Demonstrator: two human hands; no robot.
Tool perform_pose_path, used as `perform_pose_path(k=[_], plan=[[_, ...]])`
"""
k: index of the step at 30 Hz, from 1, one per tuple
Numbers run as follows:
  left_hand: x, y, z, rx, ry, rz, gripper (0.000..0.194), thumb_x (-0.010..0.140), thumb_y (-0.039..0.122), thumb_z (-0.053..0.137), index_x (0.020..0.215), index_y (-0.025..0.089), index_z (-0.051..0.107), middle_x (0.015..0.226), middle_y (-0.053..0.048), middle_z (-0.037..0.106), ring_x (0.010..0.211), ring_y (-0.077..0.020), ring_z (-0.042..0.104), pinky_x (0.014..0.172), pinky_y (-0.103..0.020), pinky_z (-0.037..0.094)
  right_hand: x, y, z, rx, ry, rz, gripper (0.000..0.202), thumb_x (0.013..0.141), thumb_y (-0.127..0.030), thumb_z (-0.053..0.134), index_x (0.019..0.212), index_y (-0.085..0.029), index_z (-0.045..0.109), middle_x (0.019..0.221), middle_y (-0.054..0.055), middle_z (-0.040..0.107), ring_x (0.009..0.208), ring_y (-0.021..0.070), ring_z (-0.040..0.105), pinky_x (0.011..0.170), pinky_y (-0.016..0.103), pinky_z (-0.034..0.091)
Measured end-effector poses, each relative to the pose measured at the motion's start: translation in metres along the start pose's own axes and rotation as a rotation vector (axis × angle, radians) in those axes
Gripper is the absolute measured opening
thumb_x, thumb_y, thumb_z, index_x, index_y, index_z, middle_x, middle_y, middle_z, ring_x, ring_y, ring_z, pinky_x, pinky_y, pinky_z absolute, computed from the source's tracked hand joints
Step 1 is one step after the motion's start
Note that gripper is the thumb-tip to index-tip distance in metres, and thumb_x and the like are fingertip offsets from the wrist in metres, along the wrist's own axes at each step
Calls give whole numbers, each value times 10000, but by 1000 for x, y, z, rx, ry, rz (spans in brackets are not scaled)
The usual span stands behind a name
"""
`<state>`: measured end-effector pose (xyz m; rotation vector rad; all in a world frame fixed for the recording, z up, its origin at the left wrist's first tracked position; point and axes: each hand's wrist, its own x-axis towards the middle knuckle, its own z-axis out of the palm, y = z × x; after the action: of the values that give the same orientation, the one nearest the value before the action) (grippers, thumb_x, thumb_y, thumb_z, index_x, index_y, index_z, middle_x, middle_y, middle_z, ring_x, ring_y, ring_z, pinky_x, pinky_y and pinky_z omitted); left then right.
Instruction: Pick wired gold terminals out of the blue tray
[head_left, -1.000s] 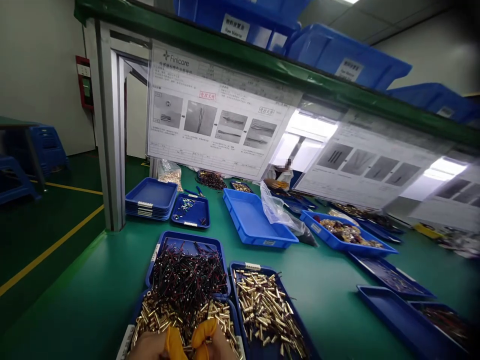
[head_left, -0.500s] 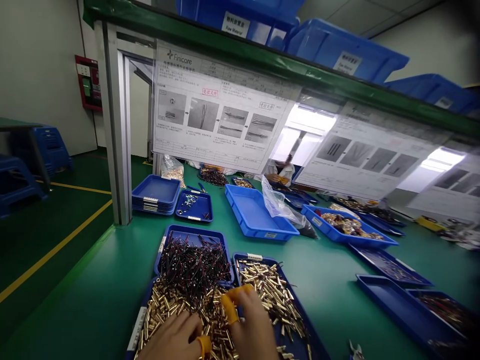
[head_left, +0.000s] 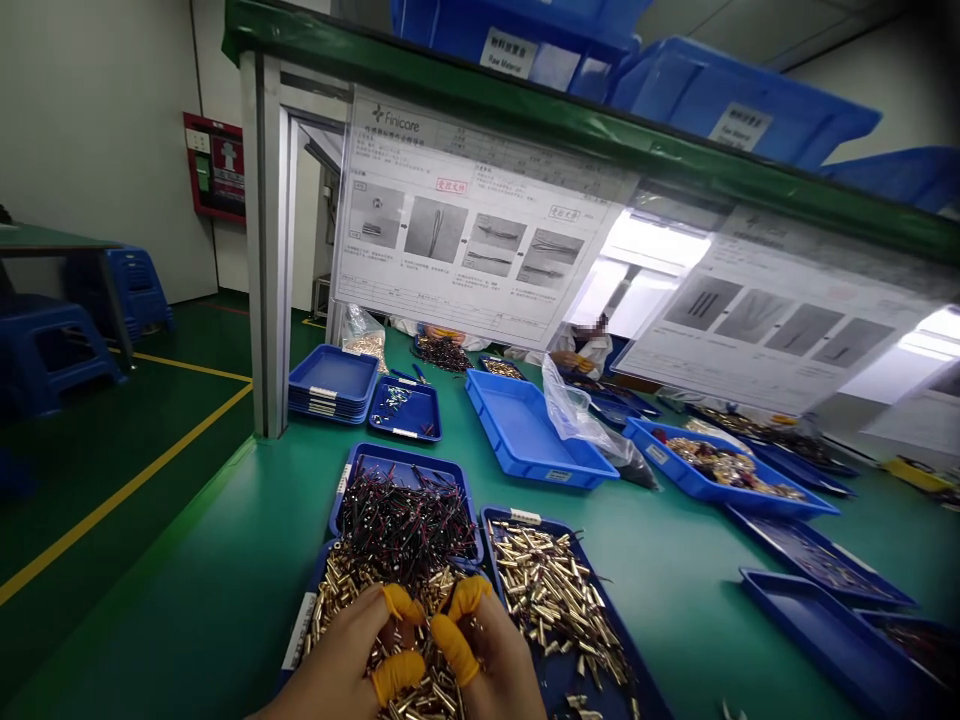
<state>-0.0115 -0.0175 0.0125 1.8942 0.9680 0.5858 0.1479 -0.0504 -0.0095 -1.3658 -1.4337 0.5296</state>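
We have our left hand (head_left: pixel 356 640) and right hand (head_left: pixel 496 645) close together over gold tubes (head_left: pixel 341 588), wires (head_left: pixel 409 512) lying just beyond.

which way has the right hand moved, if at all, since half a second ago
Yes: the right hand has shifted left, away from the white label on the right-hand tray of brass-coloured pieces.
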Motion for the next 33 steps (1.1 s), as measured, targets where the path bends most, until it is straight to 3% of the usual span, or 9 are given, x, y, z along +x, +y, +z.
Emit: perform_pose_path(k=[3,7,11,14,19,21,24,29,33], plan=[[0,1,-1,-25,6,61,58,773,202,512,802,198,563,905,-50,606,920,-230,533,796,-263,392,-8,8,12,57,-1,-24,307,792,-476,552,661,-201,593,652,18,569,571,157,523,493,224,432],[-1,0,-2,-16,62,89,118,772,209,474,682,199,550,766,-32,616,744,-203,547,663,-243,386,-10,11,17,82,-62,0,364,770,-548,539,675,-203,608,680,39,613,621,183,554,550,251,459],[5,-5,-5,-91,226,-118,156,757,207,426,609,193,475,582,8,522,573,-169,480,516,-236,323,-8,8,14,220,-143,129,420,701,-620,569,680,-201,580,613,14,593,554,167,563,495,242,451],[10,-7,-5,-114,247,-245,183,708,155,419,533,203,397,487,49,390,492,-140,394,453,-227,242,-8,1,12,375,-158,323,412,679,-594,622,690,-194,524,491,-39,552,394,103,520,400,190,397],[7,1,-4,-131,164,-43,82,745,207,492,678,178,529,714,-14,548,681,-182,505,591,-246,360,-6,-6,7,489,-181,431,398,627,-506,724,673,-195,478,429,-89,509,306,51,449,349,148,368],[5,3,-4,-122,125,40,93,775,224,494,718,181,555,794,-33,566,759,-195,520,675,-261,384,-5,-4,5,483,-222,432,365,598,-427,775,691,-183,521,523,-68,537,379,57,479,374,147,379],[2,4,-5,-93,134,43,96,773,204,507,684,183,534,774,-25,547,767,-192,514,689,-261,387,-7,3,6,443,-267,350,272,618,-333,782,691,-170,575,619,-34,556,538,95,528,506,180,430],[1,4,-5,-67,129,20,110,749,131,499,652,176,521,729,-8,527,720,-174,519,643,-246,379,-15,16,18,396,-183,336,348,647,-496,698,664,-195,522,560,-48,511,428,72,409,378,164,331],[3,1,-4,-55,113,49,92,741,127,523,663,163,554,710,-11,528,725,-180,519,663,-259,381,-16,13,19,342,-224,358,360,659,-513,675,668,-206,488,531,-61,490,375,62,395,342,162,316]])
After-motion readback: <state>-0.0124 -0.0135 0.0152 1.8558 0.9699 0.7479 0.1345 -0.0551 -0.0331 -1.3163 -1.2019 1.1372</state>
